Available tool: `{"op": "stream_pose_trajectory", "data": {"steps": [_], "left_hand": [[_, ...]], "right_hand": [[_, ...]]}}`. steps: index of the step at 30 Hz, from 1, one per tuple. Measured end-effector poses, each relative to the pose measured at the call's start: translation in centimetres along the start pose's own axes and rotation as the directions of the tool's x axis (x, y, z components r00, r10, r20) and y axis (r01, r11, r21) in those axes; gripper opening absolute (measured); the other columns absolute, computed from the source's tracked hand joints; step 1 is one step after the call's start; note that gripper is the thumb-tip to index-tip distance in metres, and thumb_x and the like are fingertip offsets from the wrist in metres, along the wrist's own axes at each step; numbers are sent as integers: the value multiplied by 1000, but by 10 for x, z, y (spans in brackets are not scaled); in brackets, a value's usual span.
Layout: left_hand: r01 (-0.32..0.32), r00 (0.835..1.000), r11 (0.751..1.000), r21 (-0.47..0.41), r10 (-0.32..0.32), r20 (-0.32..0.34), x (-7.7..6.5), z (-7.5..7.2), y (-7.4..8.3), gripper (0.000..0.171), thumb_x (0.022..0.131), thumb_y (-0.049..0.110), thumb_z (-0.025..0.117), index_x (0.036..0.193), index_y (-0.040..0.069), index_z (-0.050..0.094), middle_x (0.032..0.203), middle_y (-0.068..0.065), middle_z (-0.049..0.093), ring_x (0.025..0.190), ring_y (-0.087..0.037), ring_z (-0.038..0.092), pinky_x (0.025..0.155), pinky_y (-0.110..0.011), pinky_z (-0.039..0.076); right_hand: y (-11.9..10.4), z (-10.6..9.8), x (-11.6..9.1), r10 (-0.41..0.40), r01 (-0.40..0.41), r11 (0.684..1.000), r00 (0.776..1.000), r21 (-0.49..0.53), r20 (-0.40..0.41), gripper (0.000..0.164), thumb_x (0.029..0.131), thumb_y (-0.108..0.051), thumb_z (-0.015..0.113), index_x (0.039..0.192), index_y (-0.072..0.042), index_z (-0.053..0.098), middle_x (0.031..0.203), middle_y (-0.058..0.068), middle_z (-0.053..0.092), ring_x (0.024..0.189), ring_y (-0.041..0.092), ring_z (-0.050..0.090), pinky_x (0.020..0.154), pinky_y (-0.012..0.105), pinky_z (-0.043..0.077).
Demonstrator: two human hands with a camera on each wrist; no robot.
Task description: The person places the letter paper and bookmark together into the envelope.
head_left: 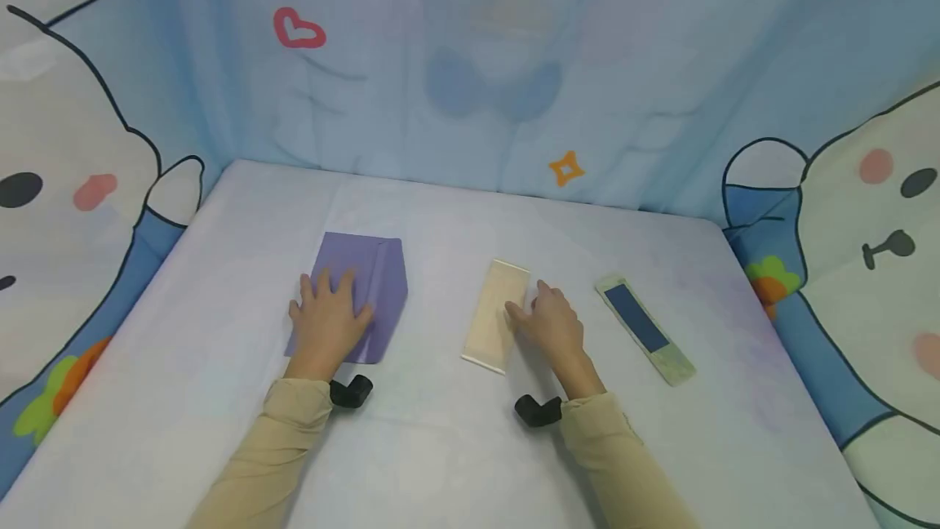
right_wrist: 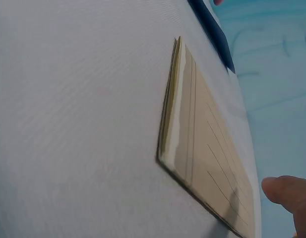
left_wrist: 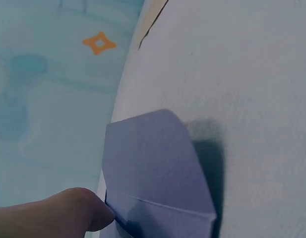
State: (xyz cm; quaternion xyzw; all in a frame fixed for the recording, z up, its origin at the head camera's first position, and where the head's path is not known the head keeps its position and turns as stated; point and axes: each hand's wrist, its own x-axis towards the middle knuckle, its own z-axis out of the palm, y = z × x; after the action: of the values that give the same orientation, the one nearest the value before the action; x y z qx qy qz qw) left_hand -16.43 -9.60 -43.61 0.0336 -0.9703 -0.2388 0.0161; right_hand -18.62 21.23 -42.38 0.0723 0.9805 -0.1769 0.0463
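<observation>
A purple envelope (head_left: pixel 367 268) lies on the left of the table; its flap (left_wrist: pixel 153 153) stands raised off the cloth in the left wrist view. My left hand (head_left: pixel 330 325) rests on the envelope with fingers spread, the thumb (left_wrist: pixel 78 210) near the flap's crease. In the middle lies a cream folded sheet of lined paper (head_left: pixel 488 313), its layered edge visible in the right wrist view. Over its right edge hovers my right hand (head_left: pixel 554 333), thumb (right_wrist: pixel 284 191) and fingers apart; whether the thumb touches the paper I cannot tell.
To the right lies a pale green strip with a dark blue panel (head_left: pixel 635 317). A white cloth covers the table (head_left: pixel 441 447). Behind it hangs a blue cartoon curtain (head_left: pixel 499 64). Black mounts (head_left: pixel 352 392) sit at both wrists.
</observation>
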Motion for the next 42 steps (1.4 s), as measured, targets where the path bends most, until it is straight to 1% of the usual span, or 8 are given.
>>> {"op": "stream_pose_trajectory", "data": {"steps": [2, 4, 10, 15, 19, 24, 34, 42], "left_hand": [[13, 1000, 1000, -13, -13, 3, -4, 1, -1, 65, 86, 34, 59, 144, 12, 38, 149, -28, 27, 138, -55, 12, 100, -74, 21], [16, 1000, 1000, -22, -16, 7, -9, 2, -1, 65, 86, 34, 59, 143, 11, 39, 148, -28, 28, 138, -55, 14, 99, -73, 22], [10, 1000, 1000, -2, -10, 14, -24, 0, -1, 64, 86, 36, 58, 141, 9, 41, 147, -28, 29, 137, -54, 17, 98, -72, 27], [6, 1000, 1000, 15, -6, 18, -34, -6, -4, 64, 85, 36, 59, 140, 9, 43, 146, -27, 31, 136, -51, 20, 96, -71, 29], [1, 1000, 1000, 16, -1, 15, -40, -10, -6, 63, 85, 35, 60, 140, 9, 43, 145, -26, 32, 135, -48, 23, 96, -70, 29], [11, 1000, 1000, 13, -11, 22, -47, -11, -11, 64, 86, 35, 59, 141, 9, 41, 146, -27, 30, 136, -48, 22, 98, -71, 27], [15, 1000, 1000, 16, -15, 9, -55, -16, -15, 66, 85, 35, 60, 143, 10, 39, 147, -29, 28, 136, -52, 24, 98, -71, 27], [-6, 1000, 1000, 26, 6, -17, -57, -18, -19, 65, 85, 35, 62, 141, 8, 42, 146, -30, 31, 133, -53, 30, 97, -68, 32]], "right_hand": [[-2, 1, -3, 44, -43, 998, 999, -42, 6, 84, 88, -51, 55, 145, 5, 28, 134, 29, 45, 108, 46, 57, 83, 58, 48], [-3, 1, -7, 73, -72, 995, 997, -61, 4, 91, 88, -54, 54, 147, 6, 21, 141, 33, 35, 111, 50, 54, 85, 61, 47], [-6, 1, -19, 126, -125, 991, 992, -56, 11, 101, 84, -58, 58, 147, 9, 16, 139, 34, 33, 106, 47, 57, 83, 59, 48], [-15, 3, -25, 151, -150, 988, 988, -32, 18, 104, 81, -59, 61, 146, 9, 18, 136, 33, 34, 103, 46, 58, 83, 59, 47], [-23, 6, -29, 169, -168, 985, 986, -20, 2, 100, 79, -56, 66, 144, 8, 25, 129, 32, 38, 95, 43, 60, 81, 58, 47], [-28, 10, -34, 175, -175, 985, 984, -2, -18, 91, 80, -53, 68, 142, 4, 34, 125, 30, 42, 93, 41, 60, 81, 57, 48], [-34, 13, -40, 164, -164, 986, 986, 18, -14, 90, 83, -50, 65, 145, 4, 30, 124, 31, 47, 103, 43, 58, 83, 58, 47], [-33, 11, -41, 177, -177, 982, 984, 63, 0, 79, 86, -44, 65, 143, 1, 34, 123, 28, 50, 107, 44, 57, 86, 59, 45]]}}
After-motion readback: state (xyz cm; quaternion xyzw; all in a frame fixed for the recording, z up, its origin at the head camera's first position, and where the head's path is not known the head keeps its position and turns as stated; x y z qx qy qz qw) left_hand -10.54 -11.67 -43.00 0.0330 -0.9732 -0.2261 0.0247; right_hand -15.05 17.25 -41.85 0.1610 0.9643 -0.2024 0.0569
